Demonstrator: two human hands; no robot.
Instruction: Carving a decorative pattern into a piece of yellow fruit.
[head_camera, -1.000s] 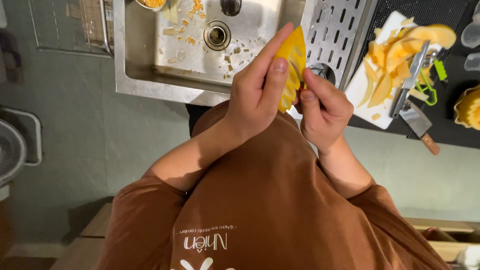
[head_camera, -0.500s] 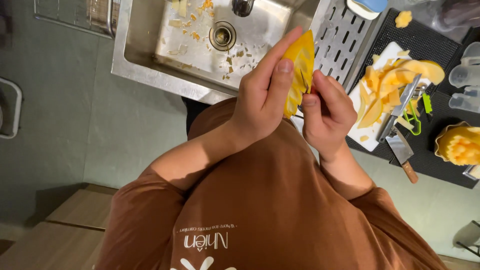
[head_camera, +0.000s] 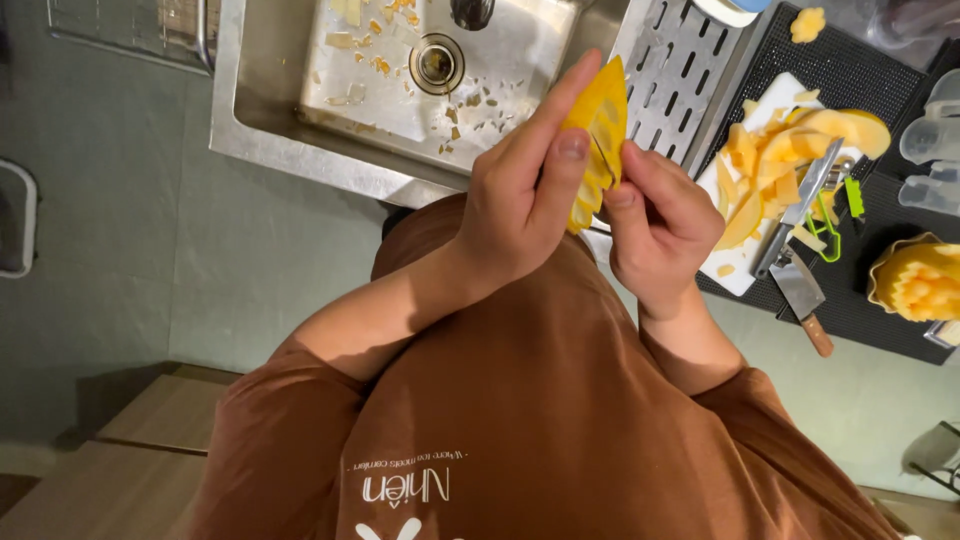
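Head view: both hands (head_camera: 590, 200) gripping yellow fruit piece (head_camera: 600, 130), its lower half hidden.

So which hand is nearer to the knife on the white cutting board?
The right hand. It works the yellow fruit piece just left of the cutting board and knife; the left hand holds the fruit from the far side.

Fruit slice (head_camera: 600, 130) is bright yellow, going deeper orange-yellow where it's cut. Sink (head_camera: 300, 120) is dull steel grey, flecked with pale yellow scraps. Board (head_camera: 735, 270) is white under yellow-orange peels (head_camera: 770, 160). Mat (head_camera: 850, 70) is black with a fine grid. Peeler (head_camera: 830, 225) is lime green. Shirt (head_camera: 560, 430) is brown with white print.
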